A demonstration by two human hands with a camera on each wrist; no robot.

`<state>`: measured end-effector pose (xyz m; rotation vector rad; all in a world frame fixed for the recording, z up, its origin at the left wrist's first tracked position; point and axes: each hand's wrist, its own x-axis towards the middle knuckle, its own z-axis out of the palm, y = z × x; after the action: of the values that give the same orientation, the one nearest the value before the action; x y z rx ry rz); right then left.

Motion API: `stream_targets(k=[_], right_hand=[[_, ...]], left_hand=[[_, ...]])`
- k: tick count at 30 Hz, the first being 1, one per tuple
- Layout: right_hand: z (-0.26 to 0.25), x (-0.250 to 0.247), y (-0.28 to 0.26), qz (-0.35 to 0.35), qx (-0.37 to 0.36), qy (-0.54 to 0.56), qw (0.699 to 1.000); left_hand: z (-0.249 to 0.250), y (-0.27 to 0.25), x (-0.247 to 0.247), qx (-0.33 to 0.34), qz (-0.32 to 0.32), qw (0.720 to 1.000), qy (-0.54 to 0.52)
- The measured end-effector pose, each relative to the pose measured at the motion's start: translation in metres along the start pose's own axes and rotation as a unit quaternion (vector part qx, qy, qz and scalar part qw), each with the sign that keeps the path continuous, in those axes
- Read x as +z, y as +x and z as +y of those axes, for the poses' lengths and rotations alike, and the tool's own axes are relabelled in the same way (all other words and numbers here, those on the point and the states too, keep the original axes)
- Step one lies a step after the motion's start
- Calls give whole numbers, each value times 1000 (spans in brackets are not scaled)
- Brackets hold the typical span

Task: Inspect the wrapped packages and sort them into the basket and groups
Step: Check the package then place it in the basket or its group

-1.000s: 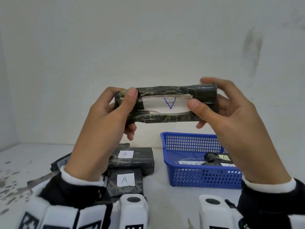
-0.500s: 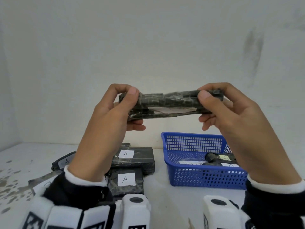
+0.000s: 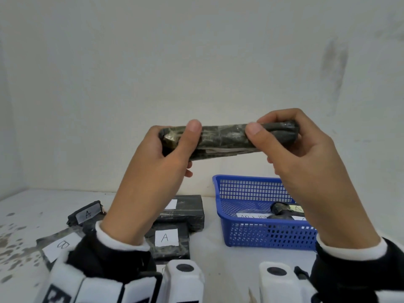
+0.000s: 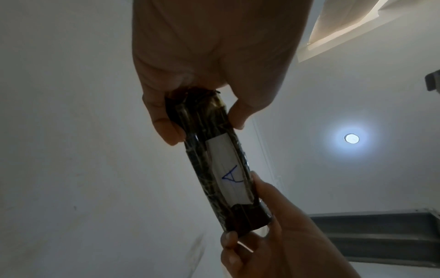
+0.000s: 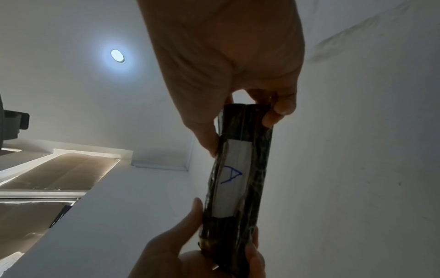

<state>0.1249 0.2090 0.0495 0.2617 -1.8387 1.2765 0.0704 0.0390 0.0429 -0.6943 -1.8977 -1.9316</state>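
Note:
A long dark wrapped package (image 3: 225, 139) is held level in the air, above the table. My left hand (image 3: 175, 145) grips its left end, thumb over the top. My right hand (image 3: 275, 138) pinches its right end. Its white label with a blue "A" (image 4: 232, 175) faces downward, showing in both wrist views as the label (image 5: 232, 177) between the two hands. In the head view only a thin edge of that label shows. A blue basket (image 3: 220, 193) stands on the table at the right, below the package.
Several dark wrapped packages lie on the white table at the left, some with "A" labels (image 3: 166, 237) and one with a "B" label (image 3: 62, 246). Inside the basket lie a dark package (image 3: 281, 209) and paper labels. A white wall stands close behind.
Both hands have rolled the package so its "A" label turned from facing me to facing down. The package has stayed at about the same height.

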Motion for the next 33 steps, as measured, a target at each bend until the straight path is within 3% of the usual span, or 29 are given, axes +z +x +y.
stream_targets(k=[13,19,27,33], right_hand=[[2,3,-2,-2,-15,-2,1000],[4,-1,-1,-8,7,-38,999],[0,4,-2,-19,55,16,998],[0,1,0,-1,48,50,998]], left_hand=[[2,-5,6,4,25,999,32],[0,-3,3,-16,-1,999,51],[-1,-1,-8,7,18,999,48],[-1,3,-15,-10,-26,999,37]])
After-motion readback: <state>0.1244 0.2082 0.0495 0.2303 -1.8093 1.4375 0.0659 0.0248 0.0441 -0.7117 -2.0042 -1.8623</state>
